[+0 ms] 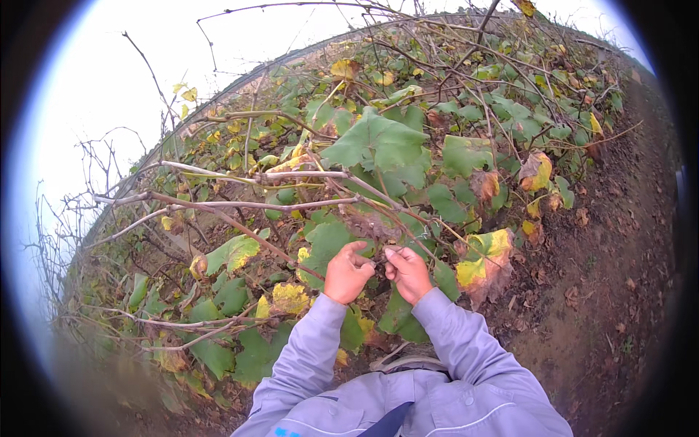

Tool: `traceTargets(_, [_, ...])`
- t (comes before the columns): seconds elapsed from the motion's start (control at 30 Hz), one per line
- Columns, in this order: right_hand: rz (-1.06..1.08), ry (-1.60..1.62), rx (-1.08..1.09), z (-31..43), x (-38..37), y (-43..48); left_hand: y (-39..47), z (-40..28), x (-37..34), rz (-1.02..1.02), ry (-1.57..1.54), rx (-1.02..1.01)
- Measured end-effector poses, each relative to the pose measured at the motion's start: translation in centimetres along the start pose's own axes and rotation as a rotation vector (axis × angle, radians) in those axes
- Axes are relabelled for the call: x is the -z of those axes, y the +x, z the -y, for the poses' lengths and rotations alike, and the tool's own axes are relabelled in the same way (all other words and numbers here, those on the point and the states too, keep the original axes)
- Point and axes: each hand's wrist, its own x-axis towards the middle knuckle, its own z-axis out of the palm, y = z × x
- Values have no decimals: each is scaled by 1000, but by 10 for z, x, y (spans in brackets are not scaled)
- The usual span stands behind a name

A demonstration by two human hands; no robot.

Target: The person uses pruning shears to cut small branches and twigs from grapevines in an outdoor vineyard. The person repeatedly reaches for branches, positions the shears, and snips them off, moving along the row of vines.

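Observation:
My left hand point(349, 273) and my right hand point(407, 273) are close together in front of my chest, among grapevine canes. The right thumb and fingers are pinched at a thin dark stem or tendril point(379, 257) between the hands. On the left, the thumb and bent forefinger come near the same spot, but whether they grip it is too small to tell. A withered brown leaf point(374, 225) hangs just above the fingertips. A reddish cane point(246, 229) slants down to the left hand. Behind the hands is a green leaf point(329, 243).
Long woody canes point(262, 206) cross from the left at hand height. A broad green leaf point(377, 139) spreads above them. Right of my hands hangs a yellow and brown leaf point(486, 265). Bare soil point(590, 328) with fallen leaves runs along the right.

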Motion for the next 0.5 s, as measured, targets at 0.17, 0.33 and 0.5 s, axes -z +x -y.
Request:
traceTargets(0.17, [40,-69,29,2,3,-1,-3,5,-10,-124,-27,-52])
traceTargets(0.33, [-26,-124,-24,13,-4,-7,-6,-1,-13,-140,33,-135])
traceTargets(0.5, [-78,-193,-77,27,-18,-13,-12,-11,-12,-152,171,-186])
